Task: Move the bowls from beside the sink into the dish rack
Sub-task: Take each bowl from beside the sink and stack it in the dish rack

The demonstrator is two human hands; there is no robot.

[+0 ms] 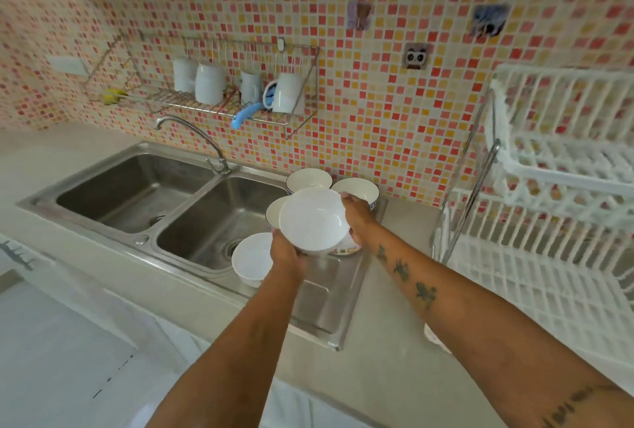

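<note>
Both the left hand [286, 249] and right hand [358, 215] grip a white bowl [312, 220] by its rim above the drainboard [326, 293], apparently hiding another bowl beneath.

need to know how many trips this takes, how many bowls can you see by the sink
5, maybe 6: the held bowl in both hands, two at the wall, one behind the held bowl, one at the basin's edge. A patterned rim beneath may be a sixth.

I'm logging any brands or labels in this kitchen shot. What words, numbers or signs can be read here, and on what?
No text can be read.
Right forearm tattoo: looks like lettering, too blurred to read.
Wall stickers: pictures only, no words visible.
Held bowl, mugs and white dish rack: no print visible.
</note>
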